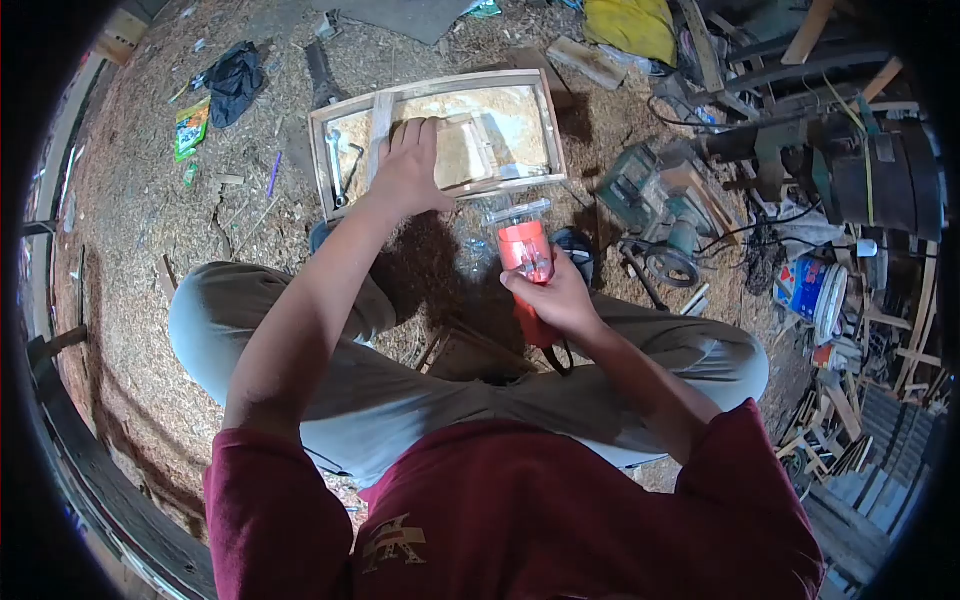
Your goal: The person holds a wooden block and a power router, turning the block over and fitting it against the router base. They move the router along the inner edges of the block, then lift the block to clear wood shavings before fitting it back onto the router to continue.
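In my right hand (562,297) is a red trim router (527,255) with a clear base, its fingers wrapped around the body. The base points away from me, and a dark cord or strap hangs from the rear end. My left hand (408,165) reaches into a shallow wooden tray (554,130), fingers stretched over a wooden piece (466,150) and thumb out toward the near rim. A wooden strip (381,125) crosses the tray beside those fingers. At the tray's left end lie a wrench (336,165) and a dark hex key (353,166).
Sawdust covers the ground. A green power tool (640,190) lies right of the tray, with cables and wood scraps. Farther right are a paint bucket (812,290) and a large dark machine (860,170). A black plastic bag (236,85) and a purple pen-like stick (273,174) lie left.
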Demonstrator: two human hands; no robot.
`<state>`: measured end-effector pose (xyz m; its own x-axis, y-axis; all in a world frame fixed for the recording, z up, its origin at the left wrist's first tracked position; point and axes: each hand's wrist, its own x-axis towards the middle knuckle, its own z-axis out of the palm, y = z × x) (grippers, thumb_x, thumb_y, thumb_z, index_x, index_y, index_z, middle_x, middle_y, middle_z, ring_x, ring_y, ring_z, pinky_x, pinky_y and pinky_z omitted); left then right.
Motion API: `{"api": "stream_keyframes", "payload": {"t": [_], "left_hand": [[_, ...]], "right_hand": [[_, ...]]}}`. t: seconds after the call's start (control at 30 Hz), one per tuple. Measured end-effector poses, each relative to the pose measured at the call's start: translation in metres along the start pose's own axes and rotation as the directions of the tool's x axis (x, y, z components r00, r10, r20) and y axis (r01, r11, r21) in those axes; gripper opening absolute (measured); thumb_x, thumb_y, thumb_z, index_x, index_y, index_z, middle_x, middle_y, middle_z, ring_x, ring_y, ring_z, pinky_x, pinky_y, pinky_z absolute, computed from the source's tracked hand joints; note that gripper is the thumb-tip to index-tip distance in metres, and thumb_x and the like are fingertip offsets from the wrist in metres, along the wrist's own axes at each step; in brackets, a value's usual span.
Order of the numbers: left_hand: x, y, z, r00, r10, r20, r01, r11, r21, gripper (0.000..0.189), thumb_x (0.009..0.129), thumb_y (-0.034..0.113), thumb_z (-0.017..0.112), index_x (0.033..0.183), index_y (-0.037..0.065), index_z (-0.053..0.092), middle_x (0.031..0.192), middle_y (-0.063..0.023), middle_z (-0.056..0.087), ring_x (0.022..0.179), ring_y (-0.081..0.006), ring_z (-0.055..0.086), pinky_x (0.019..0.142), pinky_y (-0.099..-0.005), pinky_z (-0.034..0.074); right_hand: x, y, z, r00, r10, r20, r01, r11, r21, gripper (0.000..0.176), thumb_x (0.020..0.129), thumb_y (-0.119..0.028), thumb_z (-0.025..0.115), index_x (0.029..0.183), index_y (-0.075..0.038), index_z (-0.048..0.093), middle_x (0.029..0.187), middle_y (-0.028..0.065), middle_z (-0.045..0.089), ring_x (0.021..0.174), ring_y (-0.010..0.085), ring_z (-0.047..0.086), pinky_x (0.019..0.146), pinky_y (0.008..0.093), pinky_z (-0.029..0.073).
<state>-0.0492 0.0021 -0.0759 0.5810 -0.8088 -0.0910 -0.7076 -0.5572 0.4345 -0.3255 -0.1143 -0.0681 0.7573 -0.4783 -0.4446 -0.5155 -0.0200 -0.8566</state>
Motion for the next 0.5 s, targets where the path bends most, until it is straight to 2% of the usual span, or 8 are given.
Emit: {"api": "stream_keyframes", "payload": {"t": [0.1,0.2,0.3,0.4,0.5], "left_hand": [[0.001,0.002,0.008,0.999,-0.002,-0.043,0.004,0.999,0.045,0.115,0.052,0.030,0.093,0.148,0.002,0.036,0.143,-0.0236,0.044,0.139,-0.0419,0.043,0.117,-0.0522,0.034],[-0.001,0.000,0.012,0.992,0.034,-0.125,-0.034,0.999,-0.001,0.115,0.052,0.029,0.093,0.147,0.002,0.035,0.141,-0.0238,0.045,0.138,-0.0436,0.043,0.119,-0.0525,0.034],[-0.003,0.003,0.008,0.995,0.016,-0.102,-0.016,1.000,-0.006,0.115,0.052,0.026,0.092,0.148,0.002,0.034,0.140,-0.0234,0.045,0.138,-0.0437,0.043,0.120,-0.0508,0.035],[-0.003,0.005,0.005,1.000,0.018,-0.010,-0.018,0.998,-0.062,0.116,0.052,0.024,0.093,0.148,0.001,0.033,0.141,-0.0240,0.044,0.138,-0.0436,0.043,0.119,-0.0481,0.037],[-0.006,0.008,0.004,1.000,0.006,0.012,-0.006,1.000,0.004,0.129,0.051,0.031,0.099,0.153,-0.002,0.027,0.141,-0.0224,0.043,0.137,-0.0402,0.045,0.118,-0.0457,0.037]], "right_hand": [[-0.003,-0.009,-0.001,0.998,0.069,-0.005,-0.069,0.998,-0.016,0.051,0.085,-0.032,0.086,0.117,-0.001,0.062,0.103,0.0075,0.069,0.095,0.0160,0.067,0.089,0.0334,0.053],[-0.003,-0.010,0.000,0.999,0.049,-0.013,-0.049,0.999,0.001,0.052,0.085,-0.033,0.086,0.118,-0.001,0.061,0.104,0.0080,0.069,0.095,0.0161,0.067,0.089,0.0334,0.053],[-0.002,-0.008,0.000,0.999,0.051,-0.018,-0.050,0.998,0.025,0.052,0.085,-0.032,0.086,0.119,-0.001,0.061,0.105,0.0079,0.069,0.095,0.0156,0.067,0.089,0.0335,0.053],[-0.001,-0.003,0.002,0.999,0.047,-0.012,-0.047,0.998,0.043,0.051,0.085,-0.030,0.087,0.118,-0.002,0.060,0.104,0.0072,0.069,0.095,0.0145,0.066,0.088,0.0334,0.053],[-0.002,-0.008,0.003,0.998,0.061,-0.004,-0.061,0.998,0.034,0.051,0.085,-0.031,0.087,0.118,-0.002,0.060,0.103,0.0072,0.069,0.094,0.0147,0.066,0.088,0.0334,0.053]]}}
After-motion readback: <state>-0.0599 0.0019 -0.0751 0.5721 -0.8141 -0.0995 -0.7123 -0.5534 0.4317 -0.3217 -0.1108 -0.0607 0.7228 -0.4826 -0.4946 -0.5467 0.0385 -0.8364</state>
